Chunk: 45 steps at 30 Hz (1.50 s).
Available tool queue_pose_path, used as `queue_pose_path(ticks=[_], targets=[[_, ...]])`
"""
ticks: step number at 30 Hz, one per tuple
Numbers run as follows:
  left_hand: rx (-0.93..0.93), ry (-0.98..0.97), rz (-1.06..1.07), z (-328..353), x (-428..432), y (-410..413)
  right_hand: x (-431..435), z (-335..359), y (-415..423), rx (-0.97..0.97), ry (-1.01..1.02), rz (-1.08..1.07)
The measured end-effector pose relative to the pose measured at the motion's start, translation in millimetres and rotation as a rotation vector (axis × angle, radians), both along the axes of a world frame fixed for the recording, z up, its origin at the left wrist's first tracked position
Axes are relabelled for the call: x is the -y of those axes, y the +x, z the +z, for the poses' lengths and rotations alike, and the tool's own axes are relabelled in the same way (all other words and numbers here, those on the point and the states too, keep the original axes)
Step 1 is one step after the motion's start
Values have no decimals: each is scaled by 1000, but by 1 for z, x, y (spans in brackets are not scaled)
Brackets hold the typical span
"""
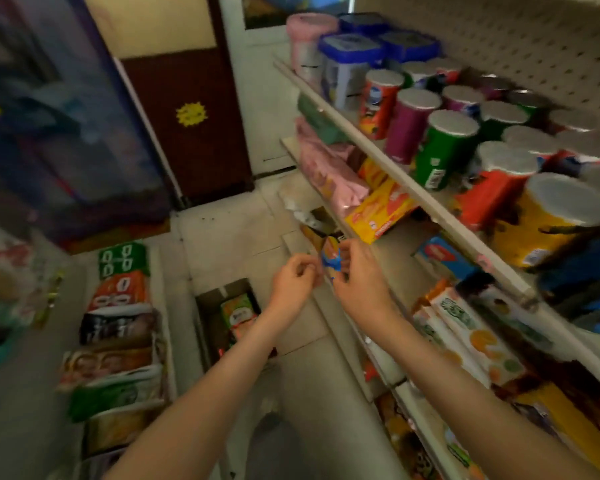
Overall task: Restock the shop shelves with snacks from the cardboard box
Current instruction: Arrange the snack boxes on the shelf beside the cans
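A small snack packet (331, 258), blue and orange, is held between both hands in front of the right-hand shelving. My left hand (293, 282) pinches its left edge with curled fingers. My right hand (359, 277) grips its right side. On the floor below my left forearm stands the open cardboard box (208, 306), with a green and orange snack pack (238, 311) showing inside. The shelf rail (430, 206) on the right runs diagonally just beyond the packet. The frame is blurred.
Crisp tubes (444, 147) crowd the upper right shelf. Below it lie yellow biscuit boxes (378, 211), pink packs (326, 171) and fruit-printed boxes (471, 337). A low rack of snack bags (118, 327) lines the left. A brown door (187, 126) stands behind on the tiled floor.
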<state>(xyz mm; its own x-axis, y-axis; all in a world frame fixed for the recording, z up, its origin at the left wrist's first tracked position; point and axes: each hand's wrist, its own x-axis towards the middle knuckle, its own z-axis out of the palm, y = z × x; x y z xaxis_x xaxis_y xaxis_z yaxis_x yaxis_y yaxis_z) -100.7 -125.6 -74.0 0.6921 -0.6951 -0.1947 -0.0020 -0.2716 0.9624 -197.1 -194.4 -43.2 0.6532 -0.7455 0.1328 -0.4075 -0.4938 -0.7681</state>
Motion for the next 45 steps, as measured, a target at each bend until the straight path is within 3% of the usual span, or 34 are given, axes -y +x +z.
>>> queue_pose_path(ticks=[5, 12, 19, 27, 32, 38, 41, 45], targets=[[-86, 220, 320, -72, -35, 122, 8, -70, 126, -172, 137, 142], [-258, 469, 386, -218, -52, 270, 21, -200, 283, -405, 407, 272], [-437, 647, 474, -383, -32, 330, 43, -374, 339, -580, 545, 203], [-549, 715, 597, -565, -9, 369, 51, -585, 403, -625, 838, 210], [-514, 772, 564, -680, 6, 386, 43, -726, 447, -607, 783, 334], [-440, 830, 573, -758, 7, 400, 37, -816, 471, -729, 749, 82], [-352, 920, 661, -776, 2, 410, 34, -838, 475, -721, 849, -76], [-502, 849, 726, -784, -3, 420, 32, -854, 482, -730, 916, -167]])
